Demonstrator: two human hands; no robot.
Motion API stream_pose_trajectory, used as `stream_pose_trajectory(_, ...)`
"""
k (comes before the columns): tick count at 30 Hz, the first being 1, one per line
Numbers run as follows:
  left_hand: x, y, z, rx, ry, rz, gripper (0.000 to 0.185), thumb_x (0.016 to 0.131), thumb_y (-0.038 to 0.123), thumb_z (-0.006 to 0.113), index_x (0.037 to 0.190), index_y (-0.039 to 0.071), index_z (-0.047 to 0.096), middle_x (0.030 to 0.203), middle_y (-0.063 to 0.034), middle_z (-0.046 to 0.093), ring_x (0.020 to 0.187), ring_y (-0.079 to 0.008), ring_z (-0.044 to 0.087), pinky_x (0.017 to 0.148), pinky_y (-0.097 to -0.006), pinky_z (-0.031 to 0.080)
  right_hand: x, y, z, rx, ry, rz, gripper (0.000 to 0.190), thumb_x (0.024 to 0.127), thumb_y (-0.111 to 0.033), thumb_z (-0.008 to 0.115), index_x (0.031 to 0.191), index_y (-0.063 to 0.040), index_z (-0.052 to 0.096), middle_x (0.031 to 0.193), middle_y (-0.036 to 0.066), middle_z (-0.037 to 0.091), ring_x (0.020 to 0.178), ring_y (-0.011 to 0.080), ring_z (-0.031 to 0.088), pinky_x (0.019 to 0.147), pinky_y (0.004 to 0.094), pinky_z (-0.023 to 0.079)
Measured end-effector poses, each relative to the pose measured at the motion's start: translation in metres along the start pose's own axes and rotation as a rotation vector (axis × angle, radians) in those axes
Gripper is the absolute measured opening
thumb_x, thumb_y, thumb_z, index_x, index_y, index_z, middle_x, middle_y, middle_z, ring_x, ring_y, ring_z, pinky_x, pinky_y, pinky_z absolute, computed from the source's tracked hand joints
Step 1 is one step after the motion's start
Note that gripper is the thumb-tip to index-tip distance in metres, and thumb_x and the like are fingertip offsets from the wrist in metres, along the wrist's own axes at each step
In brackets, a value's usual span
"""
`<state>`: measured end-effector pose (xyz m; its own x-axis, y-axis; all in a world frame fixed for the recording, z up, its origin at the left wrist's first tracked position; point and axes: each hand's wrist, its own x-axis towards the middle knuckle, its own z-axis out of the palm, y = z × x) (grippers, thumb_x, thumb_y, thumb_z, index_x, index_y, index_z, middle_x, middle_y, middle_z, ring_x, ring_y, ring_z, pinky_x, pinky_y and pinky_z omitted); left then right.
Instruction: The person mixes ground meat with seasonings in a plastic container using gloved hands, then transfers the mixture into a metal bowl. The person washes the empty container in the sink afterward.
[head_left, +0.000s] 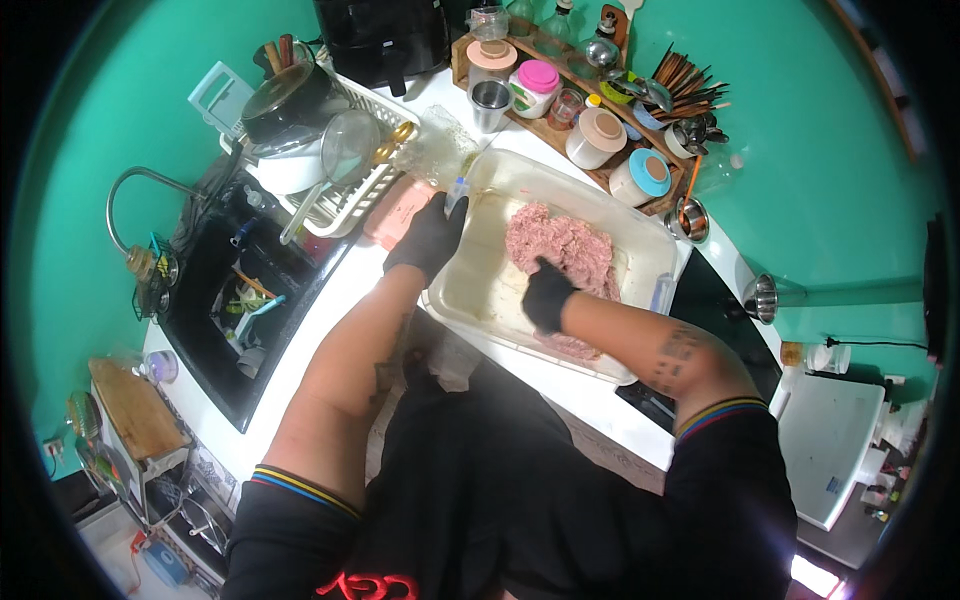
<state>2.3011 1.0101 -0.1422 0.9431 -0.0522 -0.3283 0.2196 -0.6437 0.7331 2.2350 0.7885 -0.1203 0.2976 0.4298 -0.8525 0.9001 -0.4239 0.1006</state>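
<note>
A large translucent plastic tub (480, 315) stands on the white counter with a mass of pink minced meat (570, 244) inside it. My right hand (549, 296), in a black glove, is down in the tub against the near left side of the meat; its fingertips are partly hidden by the mince. More mince lies under and beside my right wrist, near the tub's near wall. My left hand (431, 236), also gloved in black, grips the tub's left rim by a blue-and-clear latch.
A black sink (277, 330) with items in it and a white dish rack (360, 199) lie left. Behind the tub, a wooden rack (551, 127) holds jars and utensils. A black cooktop (720, 322) is partly under the tub's right side. A pink container (394, 214) sits beside my left hand.
</note>
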Motion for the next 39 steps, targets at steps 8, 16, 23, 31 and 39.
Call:
stream_pose_trajectory(8, -0.004, 0.006, 0.006, -0.014, 0.046, 0.07, 0.052, 0.107, 0.044, 0.053, 0.122, -0.005, 0.061, 0.11, -0.0285, 0.071, 0.105, -0.0424, 0.068, 0.094, -0.0447, 0.052, -0.005, 0.004, 0.161, 0.625, 1.025, 0.274, 0.054, 0.101, -0.044, 0.061, 0.149, -0.021, 0.057, 0.156, 0.013, 0.052, 0.151, 0.0332, 0.041, 0.124, 0.0678, 0.02)
stream_pose_trajectory(16, 0.002, 0.005, -0.005, 0.055, -0.082, -0.009, 0.063, 0.109, 0.05, 0.041, 0.145, -0.002, 0.05, 0.143, -0.0277, 0.06, 0.134, -0.0427, 0.057, 0.112, -0.047, 0.043, 0.039, -0.019, 0.089, 0.654, 0.543, 0.195, 0.07, 0.107, -0.064, 0.036, 0.167, -0.03, 0.027, 0.177, 0.009, 0.011, 0.162, 0.0404, 0.008, 0.118, 0.0804, 0.01)
stream_pose_trajectory(23, 0.002, -0.001, 0.0, 0.004, -0.051, 0.026, 0.062, 0.109, 0.05, 0.042, 0.143, -0.001, 0.052, 0.138, -0.0284, 0.063, 0.131, -0.0431, 0.058, 0.11, -0.0476, 0.044, -0.066, 0.033, 0.124, 0.529, 0.823, 0.277, 0.042, 0.097, -0.043, 0.069, 0.129, -0.016, 0.066, 0.143, 0.011, 0.057, 0.136, 0.0265, 0.052, 0.108, 0.0617, 0.041)
stream_pose_trajectory(31, -0.002, 0.013, -0.003, 0.05, -0.04, -0.02, 0.064, 0.108, 0.053, 0.042, 0.143, 0.0, 0.053, 0.139, -0.028, 0.063, 0.131, -0.0435, 0.059, 0.11, -0.0477, 0.044, 0.071, 0.07, 0.023, 0.856, 0.938, 0.293, 0.064, 0.082, -0.07, 0.073, 0.122, -0.021, 0.077, 0.135, 0.014, 0.068, 0.128, 0.0346, 0.061, 0.107, 0.0564, 0.048)
stream_pose_trajectory(39, -0.009, 0.016, -0.008, 0.017, -0.07, -0.019, 0.063, 0.109, 0.052, 0.042, 0.14, -0.001, 0.054, 0.134, -0.0282, 0.065, 0.129, -0.0437, 0.06, 0.11, -0.0483, 0.044, -0.005, -0.029, 0.083, 0.39, 0.653, 0.149, 0.047, 0.09, -0.045, 0.067, 0.132, -0.024, 0.066, 0.136, 0.003, 0.062, 0.132, 0.0287, 0.053, 0.105, 0.0644, 0.037)
